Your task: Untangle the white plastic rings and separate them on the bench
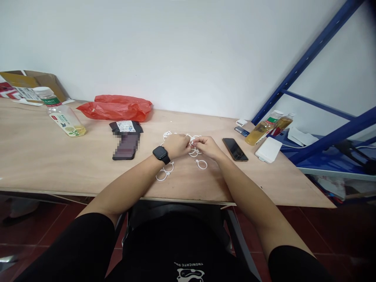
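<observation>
Head view: loose ring point(206, 166) lies flat, near side of the hands, tab pointing left and slightly away from wearer; it's round, long axis can't be called. Pale wood table point(96, 174), white wall point(188, 58) behind, blue rack point(319, 105) at right. More white rings point(194, 153) under and beside the fingertips. Right hand point(207, 147) pinches one; left hand point(177, 145) curled beside it, can't tell its hold.

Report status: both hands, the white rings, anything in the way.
Left hand and right hand close together at white rings, exact grip unclear. Loose rings on tabletop nearby. Phone right of right hand, apart; no obstruction seen.
</observation>
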`<state>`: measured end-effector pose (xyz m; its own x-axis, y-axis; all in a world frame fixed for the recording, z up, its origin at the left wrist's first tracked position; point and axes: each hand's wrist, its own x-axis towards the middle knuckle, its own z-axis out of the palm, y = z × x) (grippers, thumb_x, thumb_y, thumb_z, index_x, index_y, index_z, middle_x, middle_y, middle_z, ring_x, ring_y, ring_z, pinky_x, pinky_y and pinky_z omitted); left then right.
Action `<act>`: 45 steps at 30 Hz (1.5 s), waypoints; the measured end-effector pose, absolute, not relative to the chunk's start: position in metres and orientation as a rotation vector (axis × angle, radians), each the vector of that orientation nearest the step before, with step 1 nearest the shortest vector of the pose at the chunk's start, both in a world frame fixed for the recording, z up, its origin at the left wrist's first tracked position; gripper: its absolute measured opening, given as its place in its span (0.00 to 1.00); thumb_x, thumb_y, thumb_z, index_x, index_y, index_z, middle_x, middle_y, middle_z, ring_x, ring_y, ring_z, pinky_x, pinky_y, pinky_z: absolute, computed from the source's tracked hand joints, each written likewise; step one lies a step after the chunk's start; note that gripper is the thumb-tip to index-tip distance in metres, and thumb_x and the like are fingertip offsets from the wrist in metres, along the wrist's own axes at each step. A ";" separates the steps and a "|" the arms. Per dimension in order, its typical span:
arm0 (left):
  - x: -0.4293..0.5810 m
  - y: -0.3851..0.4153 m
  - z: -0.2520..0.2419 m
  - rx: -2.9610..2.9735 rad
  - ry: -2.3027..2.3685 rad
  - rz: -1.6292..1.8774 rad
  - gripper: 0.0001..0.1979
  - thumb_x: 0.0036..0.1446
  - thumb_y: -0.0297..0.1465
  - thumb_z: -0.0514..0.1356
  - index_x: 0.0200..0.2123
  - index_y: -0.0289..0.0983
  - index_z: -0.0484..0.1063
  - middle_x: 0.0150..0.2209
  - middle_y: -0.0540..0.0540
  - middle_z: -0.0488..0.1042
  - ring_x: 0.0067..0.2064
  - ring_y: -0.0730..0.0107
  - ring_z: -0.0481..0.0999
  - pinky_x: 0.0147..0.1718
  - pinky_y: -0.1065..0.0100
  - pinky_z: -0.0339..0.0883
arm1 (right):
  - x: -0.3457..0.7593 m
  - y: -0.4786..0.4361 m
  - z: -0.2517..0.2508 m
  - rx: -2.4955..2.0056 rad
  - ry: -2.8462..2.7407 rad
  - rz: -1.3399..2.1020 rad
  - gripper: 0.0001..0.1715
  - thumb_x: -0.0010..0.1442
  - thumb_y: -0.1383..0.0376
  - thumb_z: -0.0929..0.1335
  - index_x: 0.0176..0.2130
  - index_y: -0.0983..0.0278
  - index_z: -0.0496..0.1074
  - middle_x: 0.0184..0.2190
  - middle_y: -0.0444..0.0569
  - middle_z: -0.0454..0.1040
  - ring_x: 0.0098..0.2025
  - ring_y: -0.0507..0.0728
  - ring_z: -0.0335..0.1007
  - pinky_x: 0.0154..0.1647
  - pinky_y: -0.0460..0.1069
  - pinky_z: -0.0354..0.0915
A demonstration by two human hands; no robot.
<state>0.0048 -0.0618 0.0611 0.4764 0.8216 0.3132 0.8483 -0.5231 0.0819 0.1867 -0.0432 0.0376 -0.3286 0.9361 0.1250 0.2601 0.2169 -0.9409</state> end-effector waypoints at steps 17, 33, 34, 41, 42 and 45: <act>0.012 -0.062 0.054 -2.640 -1.420 -0.551 0.16 0.59 0.40 0.56 0.35 0.35 0.77 0.37 0.39 0.79 0.38 0.57 0.78 0.34 0.64 0.63 | 0.177 -0.036 0.024 -1.206 -1.677 0.999 0.09 0.45 0.65 0.62 0.21 0.64 0.70 0.15 0.42 0.67 0.18 0.49 0.60 0.20 0.44 0.56; -0.011 -0.038 0.050 -2.498 -1.777 -0.531 0.19 0.62 0.39 0.52 0.38 0.36 0.80 0.37 0.38 0.80 0.38 0.59 0.77 0.34 0.66 0.63 | 0.219 -0.046 0.042 -1.247 -2.376 1.270 0.13 0.39 0.71 0.71 0.29 0.61 0.80 0.20 0.41 0.75 0.21 0.51 0.67 0.20 0.43 0.58; -0.011 -0.039 0.050 -2.526 -1.776 -0.599 0.19 0.62 0.41 0.52 0.37 0.36 0.79 0.36 0.39 0.80 0.37 0.61 0.76 0.33 0.67 0.62 | 0.217 -0.047 0.041 -1.234 -2.376 1.269 0.12 0.39 0.71 0.71 0.28 0.61 0.79 0.19 0.40 0.74 0.21 0.50 0.66 0.20 0.43 0.57; -0.004 -0.047 0.045 -3.175 -1.676 -1.188 0.27 0.58 0.51 0.56 0.26 0.32 0.75 0.21 0.49 0.70 0.23 0.76 0.63 0.23 0.72 0.53 | 0.204 -0.049 0.044 -1.075 -1.982 1.067 0.11 0.46 0.67 0.71 0.34 0.65 0.75 0.24 0.41 0.72 0.25 0.48 0.65 0.25 0.43 0.61; -0.003 -0.047 0.043 -3.238 -1.648 -1.210 0.26 0.55 0.52 0.59 0.26 0.32 0.75 0.21 0.50 0.69 0.23 0.76 0.62 0.22 0.72 0.52 | 0.202 -0.049 0.044 -1.060 -1.901 1.050 0.12 0.46 0.66 0.72 0.35 0.65 0.74 0.24 0.41 0.71 0.25 0.48 0.65 0.25 0.43 0.61; -0.001 -0.048 0.039 -3.378 -1.515 -1.222 0.24 0.53 0.50 0.62 0.27 0.32 0.74 0.21 0.51 0.68 0.24 0.78 0.61 0.23 0.73 0.52 | 0.202 -0.047 0.043 -1.031 -1.795 1.165 0.18 0.43 0.64 0.76 0.34 0.65 0.72 0.23 0.40 0.70 0.24 0.48 0.65 0.24 0.43 0.62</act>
